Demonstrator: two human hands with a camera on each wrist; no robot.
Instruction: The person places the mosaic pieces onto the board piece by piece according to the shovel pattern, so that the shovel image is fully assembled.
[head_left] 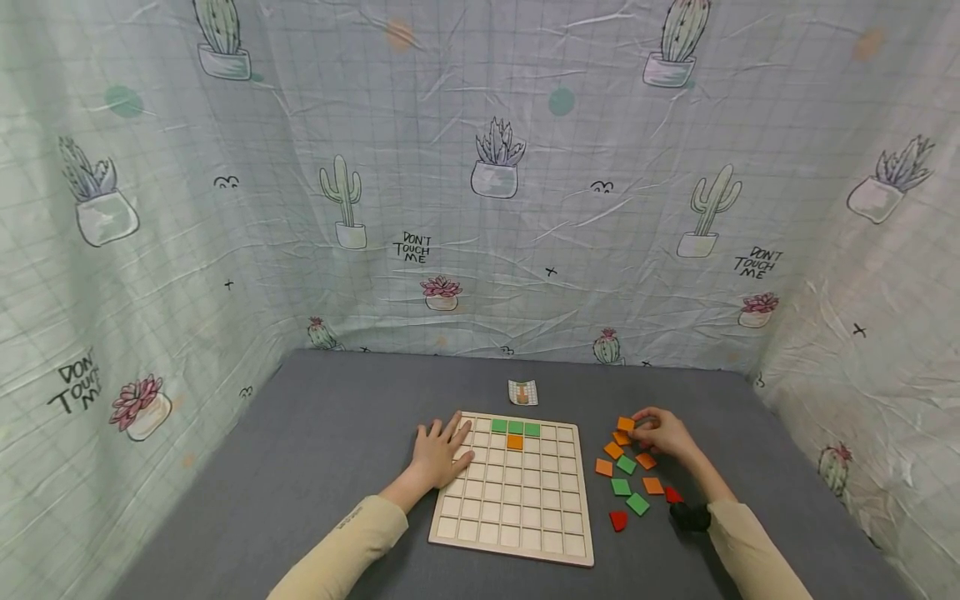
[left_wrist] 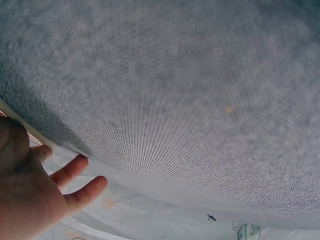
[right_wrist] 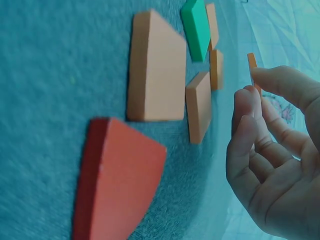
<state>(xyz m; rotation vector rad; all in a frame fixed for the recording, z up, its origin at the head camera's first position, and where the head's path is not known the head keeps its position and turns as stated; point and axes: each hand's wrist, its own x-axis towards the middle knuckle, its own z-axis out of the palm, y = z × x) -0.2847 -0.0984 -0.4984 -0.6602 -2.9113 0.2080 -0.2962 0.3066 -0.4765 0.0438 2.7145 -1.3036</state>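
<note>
Fingers spread, my left hand (head_left: pixel 437 457) rests on the left edge of a wooden grid board (head_left: pixel 510 517); its fingers (left_wrist: pixel 82 197) look straight in the left wrist view. Three green square tiles (head_left: pixel 515 427) lie side by side in the board's far row, with one orange tile (head_left: pixel 514 442) below the middle one. To the right of the board, my right hand (head_left: pixel 663 433) pinches an orange square tile (head_left: pixel 626 425) between thumb and fingertips. In the right wrist view that orange tile (right_wrist: pixel 252 62) is seen edge-on, lifted off the table.
Under and near my right hand lie several loose orange tiles (head_left: pixel 653 486), green tiles (head_left: pixel 637 503) and red pieces (head_left: pixel 618 521) with a curved edge. A small pattern card (head_left: pixel 522 392) lies beyond the board on the grey table (head_left: pixel 337 433). A cactus-print curtain (head_left: pixel 420 167) encloses the table.
</note>
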